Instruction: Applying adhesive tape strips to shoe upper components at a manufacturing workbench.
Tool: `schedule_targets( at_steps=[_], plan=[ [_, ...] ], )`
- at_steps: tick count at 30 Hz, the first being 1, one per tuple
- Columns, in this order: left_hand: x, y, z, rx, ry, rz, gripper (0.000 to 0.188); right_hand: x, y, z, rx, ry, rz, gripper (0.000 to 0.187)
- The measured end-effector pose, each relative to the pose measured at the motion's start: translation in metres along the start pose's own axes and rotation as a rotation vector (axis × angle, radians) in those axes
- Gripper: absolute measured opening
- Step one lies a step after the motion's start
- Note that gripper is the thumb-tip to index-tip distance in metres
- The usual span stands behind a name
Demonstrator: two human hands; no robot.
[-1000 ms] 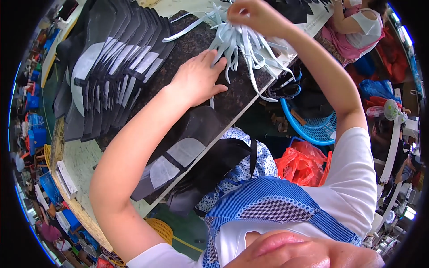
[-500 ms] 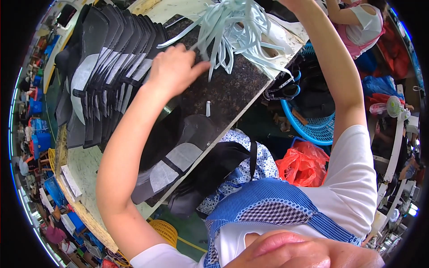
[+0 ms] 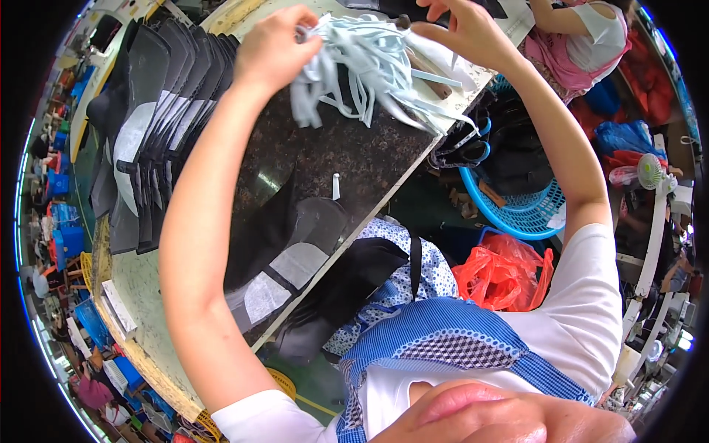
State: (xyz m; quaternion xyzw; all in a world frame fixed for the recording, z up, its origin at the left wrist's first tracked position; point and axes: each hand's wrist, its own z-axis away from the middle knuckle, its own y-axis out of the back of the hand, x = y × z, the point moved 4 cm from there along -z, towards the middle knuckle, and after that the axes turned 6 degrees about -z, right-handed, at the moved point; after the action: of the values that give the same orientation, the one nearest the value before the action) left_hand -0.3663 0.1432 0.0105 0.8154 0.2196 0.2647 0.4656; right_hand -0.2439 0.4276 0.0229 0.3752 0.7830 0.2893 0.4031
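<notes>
A tangled bundle of pale blue flat strips (image 3: 362, 55) lies at the far end of the dark worktop. My left hand (image 3: 277, 48) is closed on the strips at the bundle's left side, and some hang blurred below it. To the right of the bundle is my right hand (image 3: 473, 37), its thumb and fingers apart; a thin grey tip shows below its palm, too small to name. Left of my left arm stands a row of black shaped pieces (image 3: 159, 66) with light grey patches. Similar black pieces (image 3: 299, 258) lie near the table's front edge.
A small white strip (image 3: 336, 186) lies on the dark board (image 3: 288, 148). Beyond the table's right edge are a blue plastic basket (image 3: 509, 221) with black things inside and a red plastic bag (image 3: 502, 273). Another person (image 3: 583, 44) is at the upper right.
My left hand has moved up and now grips the strips, shifting them. My right hand has come down into view from the top edge. Fewer black pieces show at the row's right end.
</notes>
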Motion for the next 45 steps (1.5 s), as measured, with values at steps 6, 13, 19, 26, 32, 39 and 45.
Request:
schedule_targets(
  at_steps=[6,13,19,26,32,39,45],
  plan=[
    [-0.01,-0.002,0.026,-0.047,0.121,0.016,0.05,0.021,-0.004,-0.006,-0.026,-0.424,-0.651,0.017],
    [0.092,0.027,0.013,-0.094,0.131,0.591,0.075,-0.051,-0.003,-0.059,-0.163,-0.218,-1.934,0.038],
    [0.087,0.039,0.043,-0.441,0.198,0.877,0.029,-0.084,-0.036,-0.058,-0.166,-0.221,-2.131,0.058],
    [0.121,0.132,0.136,-0.127,0.161,0.46,0.054,-0.141,-0.042,-0.02,0.099,-0.571,-1.341,0.073],
    [0.159,0.133,0.219,-0.173,0.324,0.93,0.01,-0.213,-0.049,0.024,-0.577,-0.142,-1.027,0.028],
    [0.174,0.16,0.322,-0.163,-0.262,-0.14,0.024,-0.244,-0.056,0.088,-1.213,-0.207,-1.039,0.026],
    [0.114,0.168,0.369,0.01,0.093,-0.551,0.024,-0.243,-0.072,0.069,-0.992,-0.658,-0.998,0.034]
  ],
)
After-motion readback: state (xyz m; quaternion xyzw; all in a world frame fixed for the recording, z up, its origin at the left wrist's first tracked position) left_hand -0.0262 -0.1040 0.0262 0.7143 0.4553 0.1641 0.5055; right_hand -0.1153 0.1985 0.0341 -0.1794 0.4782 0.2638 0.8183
